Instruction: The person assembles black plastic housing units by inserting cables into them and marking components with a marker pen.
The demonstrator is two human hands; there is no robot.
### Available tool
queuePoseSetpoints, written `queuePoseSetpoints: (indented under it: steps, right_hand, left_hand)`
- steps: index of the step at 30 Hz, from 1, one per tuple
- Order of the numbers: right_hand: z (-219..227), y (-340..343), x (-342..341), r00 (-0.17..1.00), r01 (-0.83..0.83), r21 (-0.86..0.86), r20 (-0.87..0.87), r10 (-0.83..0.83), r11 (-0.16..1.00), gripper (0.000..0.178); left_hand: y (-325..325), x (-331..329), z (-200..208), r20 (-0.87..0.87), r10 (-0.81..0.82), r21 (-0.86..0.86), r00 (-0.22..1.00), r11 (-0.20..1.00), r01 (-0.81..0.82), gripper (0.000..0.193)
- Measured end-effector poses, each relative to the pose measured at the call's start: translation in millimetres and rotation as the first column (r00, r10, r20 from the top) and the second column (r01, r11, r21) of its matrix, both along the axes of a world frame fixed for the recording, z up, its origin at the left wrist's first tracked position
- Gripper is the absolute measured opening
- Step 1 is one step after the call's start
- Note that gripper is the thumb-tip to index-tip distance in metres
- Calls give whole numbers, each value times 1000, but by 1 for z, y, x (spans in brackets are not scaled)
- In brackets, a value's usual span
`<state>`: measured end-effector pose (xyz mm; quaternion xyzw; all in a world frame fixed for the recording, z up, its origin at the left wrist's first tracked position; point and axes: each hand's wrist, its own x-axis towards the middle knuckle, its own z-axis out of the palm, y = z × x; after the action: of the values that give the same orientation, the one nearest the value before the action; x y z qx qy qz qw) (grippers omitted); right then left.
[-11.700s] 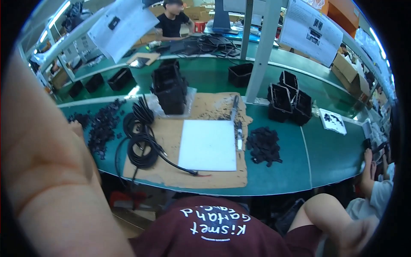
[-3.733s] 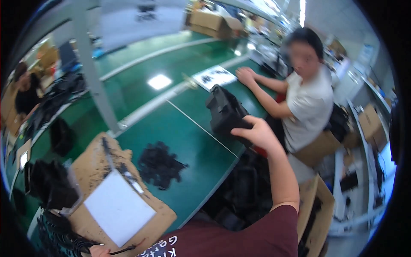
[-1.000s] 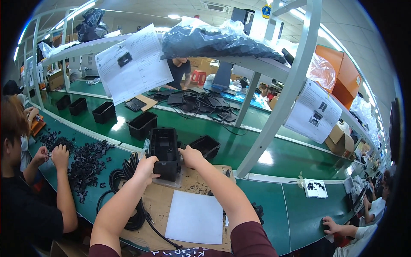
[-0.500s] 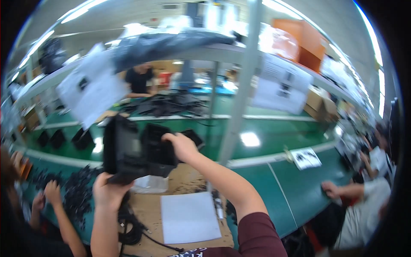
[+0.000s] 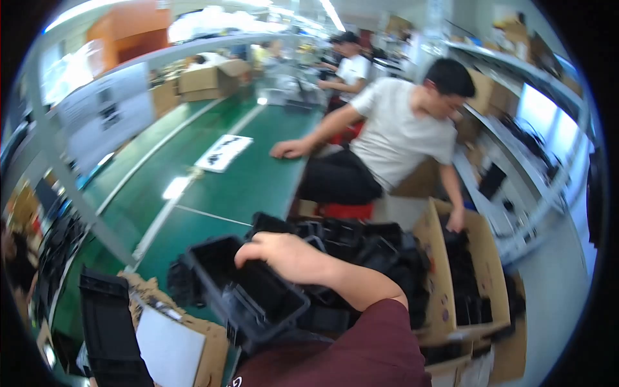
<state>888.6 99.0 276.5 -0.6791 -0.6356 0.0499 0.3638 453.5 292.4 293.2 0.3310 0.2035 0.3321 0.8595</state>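
My right hand (image 5: 284, 257) grips the near rim of a deep black plastic box (image 5: 258, 316), thumb and fingers curled over its edge. The box is tilted, its hollow inside facing up. At the lower left, a long ribbed black plastic piece (image 5: 111, 322) stands raised. Only a sliver of my left hand (image 5: 93, 382) shows at its lower end; the fingers are mostly cut off by the picture edge. Many similar black boxes (image 5: 380, 248) are piled to the right of my right arm.
A seated co-worker in a white shirt (image 5: 403, 129) reaches into a cardboard carton (image 5: 438, 277) of black parts. The green worktop (image 5: 248, 177) holds a white sheet with black shapes (image 5: 224, 153). Nearer lie white paper (image 5: 169, 345) and a cardboard sheet (image 5: 216, 345). A shelf post (image 5: 77, 187) rises at left.
My view has swung right, toward the pile and the co-worker. My right hand has carried a black box rightward, away from the piece at my left hand.
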Motion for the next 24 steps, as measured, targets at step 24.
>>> queuePoseSetpoints:
  steps: [24]
  right_hand:
    - [-144,-383,109,-181,863,-424,250,-951,-275,33]
  left_hand:
    - [-63,192,-43,-510,-530,-110,678,821,560,37]
